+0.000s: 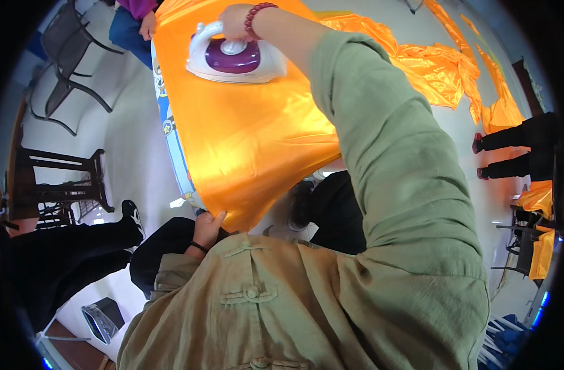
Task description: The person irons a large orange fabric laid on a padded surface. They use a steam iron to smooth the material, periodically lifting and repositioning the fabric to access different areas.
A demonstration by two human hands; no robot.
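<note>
A white and purple clothes iron [236, 58] rests on shiny orange fabric [251, 142] spread over a table. My right hand [237, 23] is closed around its handle, with the arm reaching far across the cloth. At the near left corner of the fabric, my left hand [207, 229] pinches the edge between thumb and fingers. The cloth runs tight from that corner, and its right side hangs in soft folds. A printed blue and white cover [176, 148] shows along the table's left edge under the fabric.
Another person's hand [147, 26] holds the cloth at the far left corner. More orange fabric [430, 68] trails over the floor at right. Chairs [69, 55] stand at left, near a person's black-trousered legs [78, 246]. A small bin [103, 317] sits lower left.
</note>
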